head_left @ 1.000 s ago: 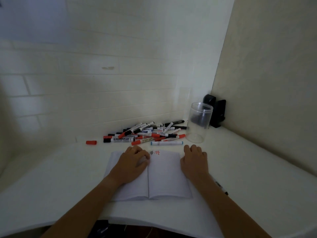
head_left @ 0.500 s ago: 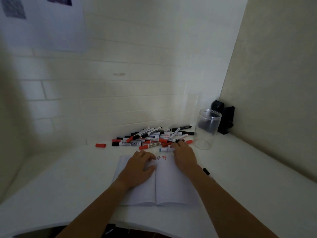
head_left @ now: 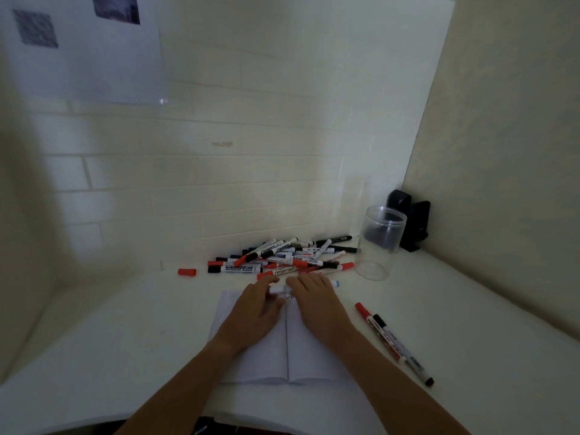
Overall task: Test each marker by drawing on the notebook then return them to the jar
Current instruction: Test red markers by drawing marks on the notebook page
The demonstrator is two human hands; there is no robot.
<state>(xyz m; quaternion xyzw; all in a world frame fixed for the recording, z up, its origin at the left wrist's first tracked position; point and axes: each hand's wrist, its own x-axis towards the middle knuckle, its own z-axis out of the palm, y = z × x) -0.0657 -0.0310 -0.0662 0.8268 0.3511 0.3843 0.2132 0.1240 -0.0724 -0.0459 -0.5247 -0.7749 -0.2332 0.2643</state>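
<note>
Our both hands, left [head_left: 255, 306] and right [head_left: 314, 296], grip blue-capped marker [head_left: 280, 289]; pile [head_left: 282, 257] behind reads "WHITEBOARD MARKER"; jar [head_left: 378, 243] right.

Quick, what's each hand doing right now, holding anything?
Left hand: fingers on the light-blue-capped marker, grip blurred.
Right hand: holds the same marker above the notebook.

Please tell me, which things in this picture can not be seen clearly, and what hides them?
- Marker between the hands, head view: blurred, its middle covered by the right hand.
- Drawn marks on the notebook: mostly behind the fingers of the left hand.
- Dark object behind the jar: too dim to identify.
</note>
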